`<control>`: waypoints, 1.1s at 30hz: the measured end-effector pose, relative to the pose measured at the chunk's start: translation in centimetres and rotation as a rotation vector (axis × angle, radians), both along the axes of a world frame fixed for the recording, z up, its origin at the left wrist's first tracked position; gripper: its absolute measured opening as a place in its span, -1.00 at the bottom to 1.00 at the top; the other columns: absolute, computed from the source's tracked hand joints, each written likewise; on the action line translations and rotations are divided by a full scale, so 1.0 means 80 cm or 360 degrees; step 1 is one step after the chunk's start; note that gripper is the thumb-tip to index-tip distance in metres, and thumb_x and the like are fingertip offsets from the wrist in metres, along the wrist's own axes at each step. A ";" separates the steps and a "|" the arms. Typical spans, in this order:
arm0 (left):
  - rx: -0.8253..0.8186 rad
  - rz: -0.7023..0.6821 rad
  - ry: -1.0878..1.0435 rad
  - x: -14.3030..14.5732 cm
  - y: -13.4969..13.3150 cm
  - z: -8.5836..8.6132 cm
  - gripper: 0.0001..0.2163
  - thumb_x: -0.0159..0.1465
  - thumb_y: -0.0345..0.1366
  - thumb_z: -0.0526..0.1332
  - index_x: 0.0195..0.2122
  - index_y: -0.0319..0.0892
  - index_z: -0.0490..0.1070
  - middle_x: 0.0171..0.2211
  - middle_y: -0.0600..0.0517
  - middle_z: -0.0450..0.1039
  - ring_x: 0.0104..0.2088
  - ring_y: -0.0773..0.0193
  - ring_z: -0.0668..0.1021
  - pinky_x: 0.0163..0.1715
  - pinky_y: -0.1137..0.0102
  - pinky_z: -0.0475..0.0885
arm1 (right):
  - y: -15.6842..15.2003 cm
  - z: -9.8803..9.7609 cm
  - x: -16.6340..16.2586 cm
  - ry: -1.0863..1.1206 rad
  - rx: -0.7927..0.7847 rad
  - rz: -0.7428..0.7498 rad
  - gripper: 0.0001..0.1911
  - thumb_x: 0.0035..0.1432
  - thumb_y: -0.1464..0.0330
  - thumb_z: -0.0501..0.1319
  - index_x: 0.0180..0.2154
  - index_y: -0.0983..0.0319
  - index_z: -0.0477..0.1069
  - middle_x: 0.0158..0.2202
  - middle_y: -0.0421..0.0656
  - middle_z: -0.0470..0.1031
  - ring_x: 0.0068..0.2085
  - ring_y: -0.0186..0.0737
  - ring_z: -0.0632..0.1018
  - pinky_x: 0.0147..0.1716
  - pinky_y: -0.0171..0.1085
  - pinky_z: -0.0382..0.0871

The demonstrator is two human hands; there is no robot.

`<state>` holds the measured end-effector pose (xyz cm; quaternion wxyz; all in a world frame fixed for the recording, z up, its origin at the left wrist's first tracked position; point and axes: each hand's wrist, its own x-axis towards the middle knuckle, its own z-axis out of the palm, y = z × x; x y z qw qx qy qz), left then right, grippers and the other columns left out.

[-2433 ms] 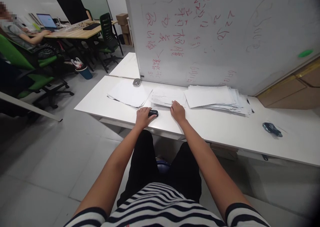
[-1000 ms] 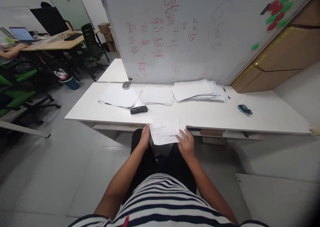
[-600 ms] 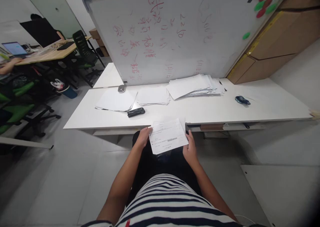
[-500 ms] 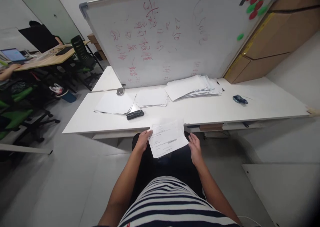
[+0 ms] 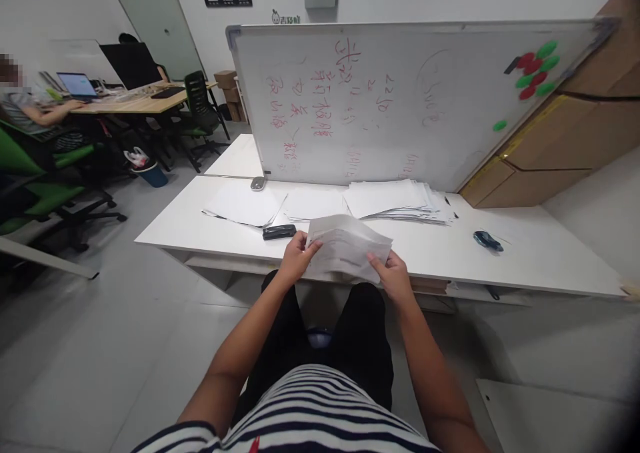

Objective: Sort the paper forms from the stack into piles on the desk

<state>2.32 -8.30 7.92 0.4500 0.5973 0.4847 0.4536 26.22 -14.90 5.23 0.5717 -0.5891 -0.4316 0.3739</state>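
White table (image 5: 440,253), bowed paper (image 5: 350,236) above its near edge

Whiteboard (image 5: 460,106) script stood at twelve o'clock behind. The paper was held aloft, arched between two grips; whether one sheet or several, I could not tell. The left hand (image 5: 296,258) pinched its edge at nine o'clock, thumb on top; the right hand (image 5: 395,276) pinched it near four, fingers pressed together on it. It looked light, limp, smooth and easily creased, so a gentle hold on opposite edges seemed best. A black stapler (image 5: 279,232) lay farther out at nine, a paper stack (image 5: 385,196) at one.
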 end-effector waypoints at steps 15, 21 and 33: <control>0.0095 0.0036 0.0098 0.002 0.016 -0.067 -0.69 0.24 -0.05 0.12 -0.16 -0.10 0.52 -0.23 0.03 0.56 -0.17 0.15 0.53 -0.14 0.31 0.37 | 0.042 -0.040 -0.034 -0.0352 0.0144 -0.0195 -0.55 0.08 0.07 0.19 -0.07 0.19 0.42 -0.10 -0.08 0.52 -0.06 -0.05 0.51 0.00 -0.08 0.35; 0.0010 0.0070 0.0144 -0.004 0.010 -0.068 -0.67 0.23 -0.03 0.13 -0.19 -0.12 0.53 -0.29 0.00 0.56 -0.21 0.13 0.53 -0.16 0.29 0.38 | 0.021 -0.049 -0.045 -0.0257 0.0030 -0.0262 -0.48 0.04 0.03 0.22 -0.06 0.22 0.42 -0.11 -0.05 0.54 -0.10 -0.02 0.53 -0.04 -0.05 0.36; 0.0486 -0.0037 0.0542 -0.012 -0.012 -0.033 -0.62 0.34 -0.04 -0.05 -0.15 -0.13 0.48 -0.23 -0.04 0.53 -0.20 0.20 0.50 -0.17 0.37 0.35 | 0.006 -0.050 -0.058 -0.0641 0.0050 -0.0353 -0.54 0.13 0.06 0.11 -0.17 0.29 0.49 -0.15 0.04 0.55 -0.08 0.01 0.52 -0.05 -0.09 0.34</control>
